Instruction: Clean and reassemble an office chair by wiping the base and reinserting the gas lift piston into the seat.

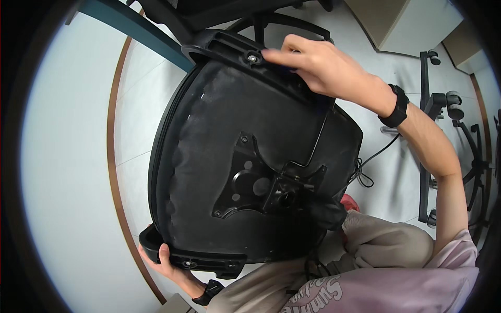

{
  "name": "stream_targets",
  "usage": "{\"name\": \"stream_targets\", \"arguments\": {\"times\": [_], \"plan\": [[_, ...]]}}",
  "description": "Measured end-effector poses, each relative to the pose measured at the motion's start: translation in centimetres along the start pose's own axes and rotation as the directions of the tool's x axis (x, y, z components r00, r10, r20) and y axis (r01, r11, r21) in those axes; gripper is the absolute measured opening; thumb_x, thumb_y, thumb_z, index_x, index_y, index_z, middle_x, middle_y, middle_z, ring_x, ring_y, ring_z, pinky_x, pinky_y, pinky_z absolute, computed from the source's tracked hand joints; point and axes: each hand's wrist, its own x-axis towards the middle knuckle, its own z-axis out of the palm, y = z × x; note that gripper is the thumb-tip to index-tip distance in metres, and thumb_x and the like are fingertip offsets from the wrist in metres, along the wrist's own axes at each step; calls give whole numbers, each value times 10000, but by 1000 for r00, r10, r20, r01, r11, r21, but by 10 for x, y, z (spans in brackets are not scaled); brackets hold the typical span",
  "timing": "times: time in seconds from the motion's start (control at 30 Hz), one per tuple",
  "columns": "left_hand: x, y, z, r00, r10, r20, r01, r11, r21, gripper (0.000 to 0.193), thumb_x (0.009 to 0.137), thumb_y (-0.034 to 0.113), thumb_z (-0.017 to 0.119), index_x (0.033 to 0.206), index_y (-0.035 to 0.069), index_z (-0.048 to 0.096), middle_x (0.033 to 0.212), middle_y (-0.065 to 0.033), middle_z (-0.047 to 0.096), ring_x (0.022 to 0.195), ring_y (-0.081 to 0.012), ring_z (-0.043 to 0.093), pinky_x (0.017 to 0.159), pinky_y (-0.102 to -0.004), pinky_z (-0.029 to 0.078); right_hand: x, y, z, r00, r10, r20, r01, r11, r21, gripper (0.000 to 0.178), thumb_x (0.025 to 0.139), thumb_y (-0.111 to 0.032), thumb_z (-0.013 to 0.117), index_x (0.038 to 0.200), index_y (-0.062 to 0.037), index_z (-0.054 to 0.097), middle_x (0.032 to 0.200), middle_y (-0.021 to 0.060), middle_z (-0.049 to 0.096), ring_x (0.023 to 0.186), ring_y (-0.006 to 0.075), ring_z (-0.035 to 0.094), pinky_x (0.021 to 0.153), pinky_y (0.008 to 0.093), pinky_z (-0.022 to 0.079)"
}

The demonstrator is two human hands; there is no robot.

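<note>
An upturned black office chair seat (235,109) fills the middle, its underside facing me. Bolted to it is a black metal mounting plate (250,185) with a bent lever rod (318,141). My left hand (166,263) is closed around the curved end of the near black armrest (209,261), thumb on top, other fingers hidden behind. At the far armrest (224,49), my right hand (313,62) stretches its index finger toward a bolt (252,58) in the slot. Its remaining fingers are curled; whatever they hold, if anything, is hidden.
Black chair parts (229,13) stand beyond the seat, beside a teal panel edge (135,26). To the right are a chair base with casters (443,104), a looped cable (362,175) and a cabinet (407,26). A white wall (68,156) runs along the left.
</note>
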Motion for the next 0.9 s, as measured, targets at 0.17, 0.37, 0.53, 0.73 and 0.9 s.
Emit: {"name": "stream_targets", "arguments": {"times": [0.17, 0.37, 0.53, 0.73, 0.9], "plan": [[1, -1, -2, 1000, -9, 19, 8, 1000, 14, 615, 767, 239, 779, 1285, -20, 569, 1162, -167, 650, 1045, -285, 666, 960, -379, 540, 30, 2, 5, 969, 136, -207, -103, 981, 162, 328, 827, 1, 702, 1144, -44, 634, 1081, 134, 676, 998, 350, 703, 846, 427, 582], [2, -5, -2, 1000, -4, 10, 4, 1000, 8, 645, 781, 270, 788, 1306, -17, 549, 1160, -176, 654, 1042, -288, 680, 970, -387, 558, 25, -3, 20, 946, 123, -300, -89, 988, 125, 143, 834, -37, 704, 976, -21, 710, 1066, 92, 666, 876, 309, 710, 759, 415, 575], [-2, 2, -1, 1000, -19, -14, 20, 1000, 23, 640, 777, 266, 791, 1300, -18, 556, 1161, -173, 652, 1050, -290, 677, 959, -385, 555, 14, -8, 20, 944, 142, -297, -59, 961, 271, 176, 853, -105, 728, 1013, -34, 744, 1085, 101, 653, 896, 306, 694, 790, 422, 567], [-1, -2, 1, 1000, -1, -22, 2, 999, 44, 552, 816, 228, 710, 1291, -18, 573, 1157, -173, 658, 1050, -281, 673, 981, -369, 541, 22, -9, 25, 922, 195, -335, -100, 955, 281, 144, 901, -130, 700, 999, -26, 718, 1039, 127, 660, 873, 334, 680, 785, 429, 560], [-2, -4, -3, 1000, -3, -15, 4, 998, 64, 573, 802, 253, 722, 1291, -9, 578, 1157, -165, 655, 1044, -280, 674, 979, -369, 540, 29, -11, 28, 933, 208, -295, -133, 957, 257, 144, 923, -143, 697, 984, -16, 665, 960, 142, 657, 877, 350, 678, 771, 444, 555]]}}
